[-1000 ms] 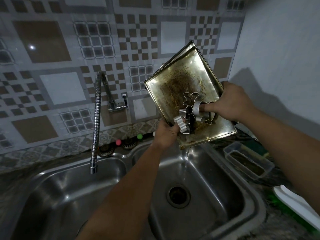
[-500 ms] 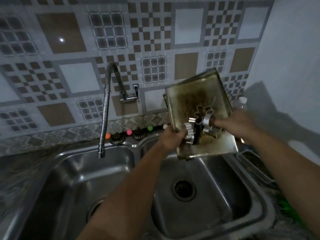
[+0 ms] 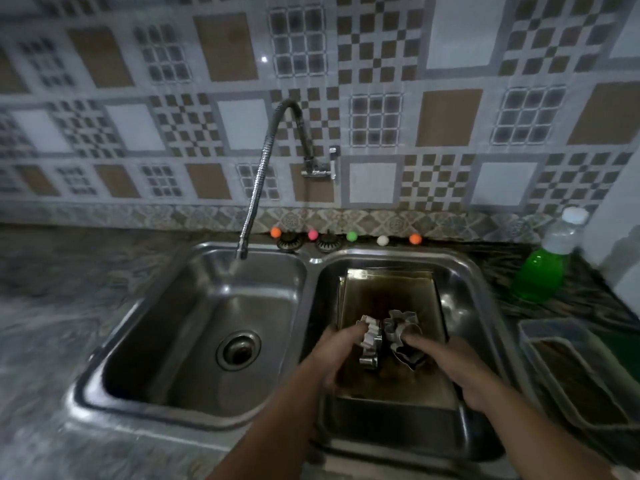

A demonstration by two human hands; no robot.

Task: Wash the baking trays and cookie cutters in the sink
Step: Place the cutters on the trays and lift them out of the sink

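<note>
Left hand (image 3: 337, 351): I have it closed on the toothed cookie cutter (image 3: 370, 341)
Right hand (image 3: 450, 358): gripping the other cookie cutters (image 3: 403, 332)
Change: the baking trays (image 3: 388, 299), tilted up a second ago, now lie flat in the sink (image 3: 481, 306)'s right basin; scrubbing can start, I judge
Faucet (image 3: 258, 188): left of the trays, over the other basin
Worktop (image 3: 52, 271): dark; green bottle (image 3: 540, 271) right of the sink; patterned tile wall behind

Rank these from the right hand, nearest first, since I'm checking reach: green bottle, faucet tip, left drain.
1. Green bottle, on the counter right of the right hand.
2. Left drain, in the left basin.
3. Faucet tip, above that basin's back edge.
</note>
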